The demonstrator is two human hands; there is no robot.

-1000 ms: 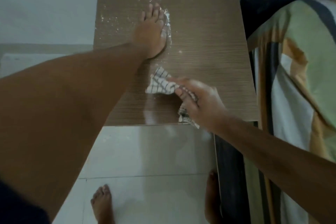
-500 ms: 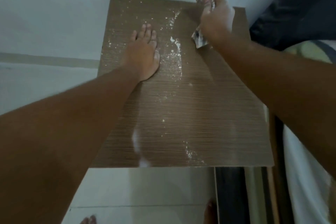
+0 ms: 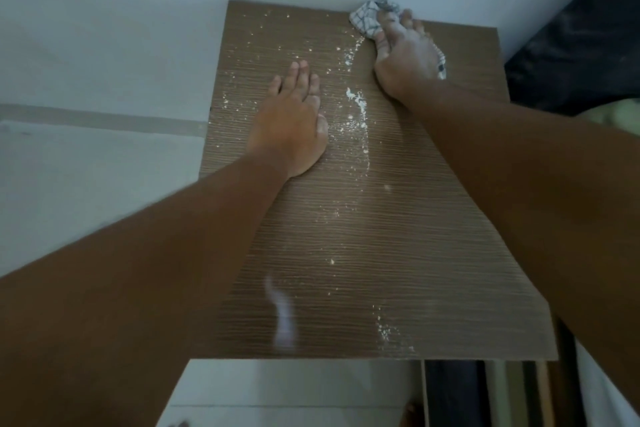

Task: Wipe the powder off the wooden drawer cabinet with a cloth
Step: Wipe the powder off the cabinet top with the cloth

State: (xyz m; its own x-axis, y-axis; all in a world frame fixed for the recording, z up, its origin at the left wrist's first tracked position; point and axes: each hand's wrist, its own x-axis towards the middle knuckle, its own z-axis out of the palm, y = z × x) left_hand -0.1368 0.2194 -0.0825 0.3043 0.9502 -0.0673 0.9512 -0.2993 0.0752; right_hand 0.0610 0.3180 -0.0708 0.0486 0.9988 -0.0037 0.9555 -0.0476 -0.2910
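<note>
The wooden drawer cabinet [image 3: 398, 236] is showing its flat top – brown, with fine horizontal grain – backing against the pale wall. White powder [image 3: 358, 104] is lying scattered across it, thickest in a curving trail down the middle and in specks near the front edge. The checked cloth [image 3: 367, 19] is sitting bunched at the far right corner – gripped and pressed onto the top.

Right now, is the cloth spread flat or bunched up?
Bunched up. The checked cloth sits crumpled under the right hand at the cabinet's far edge, with only folds sticking out around the fingers.
</note>
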